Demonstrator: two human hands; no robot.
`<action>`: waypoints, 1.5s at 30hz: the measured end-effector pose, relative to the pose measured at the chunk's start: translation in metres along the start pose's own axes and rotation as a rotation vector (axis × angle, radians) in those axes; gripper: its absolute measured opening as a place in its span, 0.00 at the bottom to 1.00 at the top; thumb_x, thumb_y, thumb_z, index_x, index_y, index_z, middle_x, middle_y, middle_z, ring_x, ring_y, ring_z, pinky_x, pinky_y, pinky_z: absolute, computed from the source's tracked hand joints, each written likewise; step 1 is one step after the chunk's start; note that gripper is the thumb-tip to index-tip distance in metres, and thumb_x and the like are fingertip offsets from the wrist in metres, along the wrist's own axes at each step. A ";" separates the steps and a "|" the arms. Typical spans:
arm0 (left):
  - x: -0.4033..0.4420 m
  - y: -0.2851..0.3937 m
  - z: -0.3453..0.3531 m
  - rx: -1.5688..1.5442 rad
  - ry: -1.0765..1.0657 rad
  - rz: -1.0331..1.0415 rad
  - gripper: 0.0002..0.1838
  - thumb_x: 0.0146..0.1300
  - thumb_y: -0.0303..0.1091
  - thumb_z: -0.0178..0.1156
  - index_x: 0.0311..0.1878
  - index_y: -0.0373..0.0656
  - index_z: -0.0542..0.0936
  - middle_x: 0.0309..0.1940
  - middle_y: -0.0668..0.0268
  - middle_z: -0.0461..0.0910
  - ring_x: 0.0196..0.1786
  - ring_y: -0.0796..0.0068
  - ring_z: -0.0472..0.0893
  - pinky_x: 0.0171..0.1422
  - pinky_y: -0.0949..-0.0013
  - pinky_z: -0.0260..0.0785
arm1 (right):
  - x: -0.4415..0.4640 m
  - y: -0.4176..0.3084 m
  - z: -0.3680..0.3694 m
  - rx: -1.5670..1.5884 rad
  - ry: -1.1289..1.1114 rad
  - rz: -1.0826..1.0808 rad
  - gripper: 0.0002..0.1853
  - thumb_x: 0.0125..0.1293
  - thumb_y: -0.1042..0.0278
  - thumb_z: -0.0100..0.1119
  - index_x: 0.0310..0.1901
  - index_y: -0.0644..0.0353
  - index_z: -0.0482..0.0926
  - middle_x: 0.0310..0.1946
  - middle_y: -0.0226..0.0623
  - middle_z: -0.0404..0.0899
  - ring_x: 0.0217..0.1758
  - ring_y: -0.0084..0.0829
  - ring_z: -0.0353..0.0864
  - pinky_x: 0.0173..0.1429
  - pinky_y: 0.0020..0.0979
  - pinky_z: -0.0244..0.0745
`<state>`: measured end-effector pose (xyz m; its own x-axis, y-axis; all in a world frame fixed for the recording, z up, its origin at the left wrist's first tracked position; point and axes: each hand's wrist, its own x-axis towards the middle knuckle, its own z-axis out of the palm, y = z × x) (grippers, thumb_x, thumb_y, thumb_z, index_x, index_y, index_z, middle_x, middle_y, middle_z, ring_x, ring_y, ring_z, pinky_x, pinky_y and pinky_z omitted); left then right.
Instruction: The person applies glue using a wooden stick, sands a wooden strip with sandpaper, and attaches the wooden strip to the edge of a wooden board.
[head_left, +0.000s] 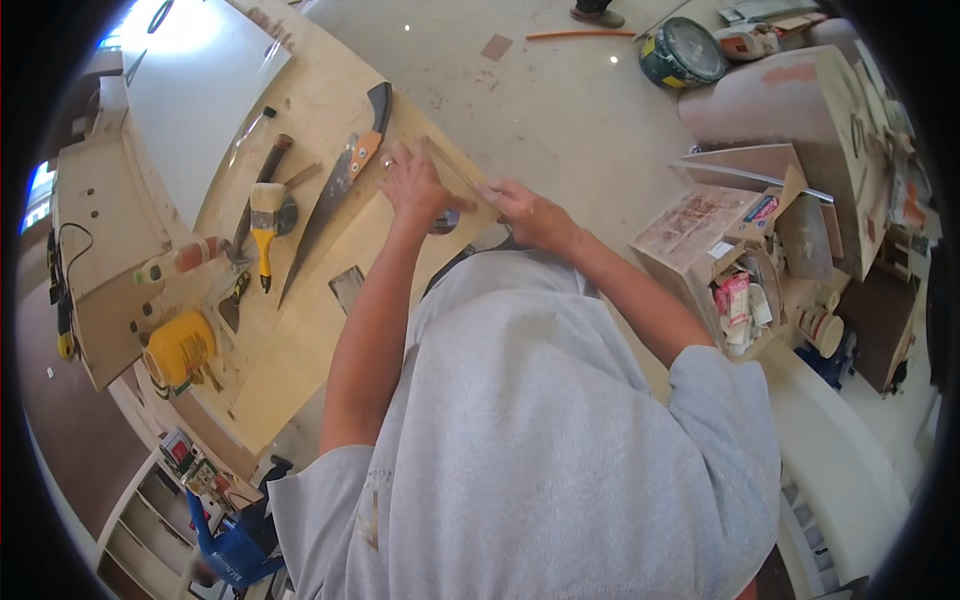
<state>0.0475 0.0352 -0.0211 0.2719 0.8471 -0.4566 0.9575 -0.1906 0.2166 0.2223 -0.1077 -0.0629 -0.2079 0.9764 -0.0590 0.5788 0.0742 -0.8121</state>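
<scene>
My left hand (415, 190) is over the plywood bench top (330, 75), near its edge, with its fingers spread. A small round item (445, 221) shows under its palm; its kind is unclear. My right hand (535, 215) is at the bench edge close to my body, fingers closed with a pinch toward the left hand. What it pinches is too small to tell. Left of my left hand lies a handsaw (330, 200) with an orange and black handle. Beyond it are a paintbrush (265, 225) with a yellow handle and a dark-handled tool (272, 160).
A yellow jug (180, 347), a clear bottle (183, 260) and a white sheet (200, 90) are on the bench. At right stand an open carton (745, 300) of packets and boards. A bucket (690, 52) is on the floor, near another person's shoe (597, 17).
</scene>
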 end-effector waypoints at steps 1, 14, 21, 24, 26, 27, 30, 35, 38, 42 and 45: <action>-0.001 -0.001 0.001 0.000 0.009 0.003 0.81 0.22 0.51 0.94 0.86 0.48 0.58 0.83 0.45 0.57 0.85 0.32 0.56 0.82 0.25 0.52 | -0.001 0.002 0.002 -0.003 0.016 -0.027 0.41 0.60 0.90 0.62 0.78 0.61 0.72 0.67 0.47 0.79 0.69 0.48 0.80 0.69 0.40 0.83; -0.004 0.004 -0.007 0.066 -0.008 -0.009 0.82 0.24 0.56 0.94 0.87 0.48 0.58 0.82 0.43 0.59 0.84 0.35 0.60 0.79 0.30 0.58 | -0.001 0.005 0.006 -0.055 0.089 -0.067 0.41 0.58 0.88 0.63 0.77 0.57 0.75 0.64 0.47 0.80 0.67 0.49 0.81 0.67 0.43 0.82; -0.005 0.003 -0.006 0.050 -0.016 -0.021 0.82 0.24 0.55 0.93 0.87 0.49 0.57 0.82 0.44 0.59 0.86 0.34 0.57 0.81 0.30 0.56 | -0.002 0.009 0.011 -0.073 0.120 -0.073 0.41 0.58 0.87 0.63 0.77 0.56 0.74 0.64 0.45 0.81 0.66 0.48 0.82 0.66 0.42 0.83; -0.004 0.003 -0.003 0.042 0.009 -0.025 0.79 0.23 0.51 0.93 0.85 0.53 0.60 0.80 0.46 0.60 0.82 0.31 0.61 0.81 0.31 0.54 | 0.000 0.010 0.008 -0.045 0.112 -0.099 0.39 0.59 0.87 0.63 0.76 0.57 0.76 0.64 0.45 0.81 0.66 0.47 0.83 0.63 0.41 0.85; -0.003 0.004 -0.002 0.037 0.038 -0.023 0.78 0.23 0.51 0.93 0.85 0.51 0.60 0.79 0.46 0.62 0.81 0.33 0.62 0.81 0.34 0.54 | 0.002 0.009 0.005 -0.041 0.096 -0.073 0.38 0.60 0.86 0.63 0.75 0.58 0.76 0.64 0.45 0.81 0.65 0.46 0.84 0.62 0.41 0.86; -0.008 0.003 0.000 0.036 0.045 -0.027 0.78 0.23 0.51 0.93 0.84 0.50 0.60 0.78 0.46 0.63 0.81 0.33 0.63 0.82 0.35 0.54 | -0.001 0.008 0.005 -0.033 0.084 -0.057 0.37 0.60 0.86 0.63 0.75 0.58 0.77 0.65 0.45 0.81 0.64 0.46 0.85 0.61 0.41 0.86; -0.015 -0.002 0.012 -0.068 0.153 0.008 0.78 0.25 0.48 0.93 0.85 0.48 0.59 0.77 0.47 0.66 0.81 0.39 0.64 0.82 0.40 0.54 | -0.001 0.006 0.005 -0.020 0.094 -0.053 0.36 0.62 0.86 0.63 0.74 0.59 0.77 0.65 0.45 0.81 0.62 0.47 0.86 0.60 0.40 0.87; -0.034 -0.004 0.027 -0.050 0.280 0.089 0.68 0.35 0.47 0.90 0.83 0.43 0.64 0.77 0.52 0.68 0.81 0.46 0.66 0.82 0.41 0.55 | 0.003 0.011 0.004 0.025 0.076 -0.039 0.35 0.63 0.83 0.64 0.75 0.58 0.76 0.65 0.44 0.81 0.61 0.47 0.87 0.59 0.41 0.87; -0.037 0.000 0.027 0.047 0.347 0.126 0.63 0.38 0.47 0.89 0.80 0.40 0.69 0.76 0.51 0.70 0.80 0.45 0.68 0.83 0.43 0.58 | 0.002 0.010 0.002 0.024 0.056 -0.022 0.35 0.64 0.81 0.65 0.75 0.57 0.76 0.65 0.44 0.81 0.62 0.47 0.86 0.59 0.42 0.87; -0.035 0.009 0.015 0.021 0.232 0.096 0.62 0.39 0.45 0.90 0.79 0.38 0.70 0.77 0.50 0.70 0.80 0.45 0.69 0.82 0.47 0.63 | 0.004 0.010 -0.001 0.058 0.019 -0.013 0.35 0.64 0.80 0.66 0.75 0.57 0.76 0.65 0.44 0.81 0.63 0.47 0.86 0.58 0.42 0.88; -0.030 0.009 0.021 0.014 0.244 0.086 0.61 0.39 0.42 0.89 0.79 0.37 0.70 0.77 0.50 0.70 0.79 0.46 0.69 0.79 0.49 0.67 | 0.005 0.011 -0.002 0.058 0.038 -0.031 0.34 0.65 0.80 0.64 0.74 0.58 0.76 0.65 0.44 0.80 0.63 0.48 0.86 0.56 0.42 0.88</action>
<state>0.0501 -0.0026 -0.0233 0.3228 0.9219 -0.2144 0.9334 -0.2726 0.2332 0.2292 -0.1014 -0.0708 -0.1940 0.9809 -0.0121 0.5255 0.0935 -0.8457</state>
